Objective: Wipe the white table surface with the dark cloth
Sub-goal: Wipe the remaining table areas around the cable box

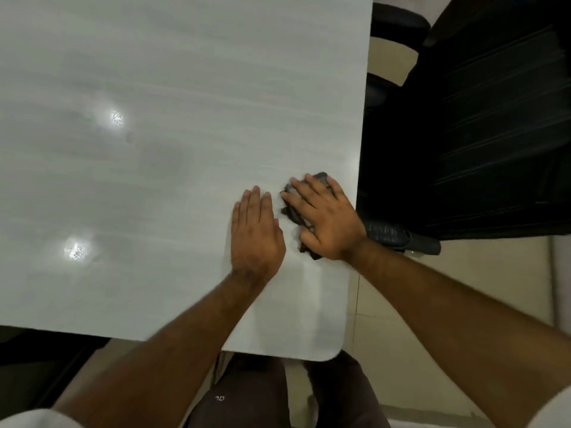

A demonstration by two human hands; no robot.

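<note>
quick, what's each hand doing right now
Left hand: open, flat on the white table, holding nothing.
Right hand: open, fingers spread, pressing the dark cloth onto the table.

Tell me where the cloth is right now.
In the head view, the cloth lies under the right hand, near the table's right edge, beside the left hand and close to the black chair.

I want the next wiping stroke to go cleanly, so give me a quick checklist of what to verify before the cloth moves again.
1. Right hand flat on the dark cloth: ok.
2. Cloth lies on the white table: ok.
3. Left hand rests flat on the table beside the cloth, off it: ok.
4. Cloth spread out: not ok, bunched.
5. Room toward the right edge: not ok, cloth sits near it, black chair beyond.
6. Cloth damp: cannot tell.
</note>
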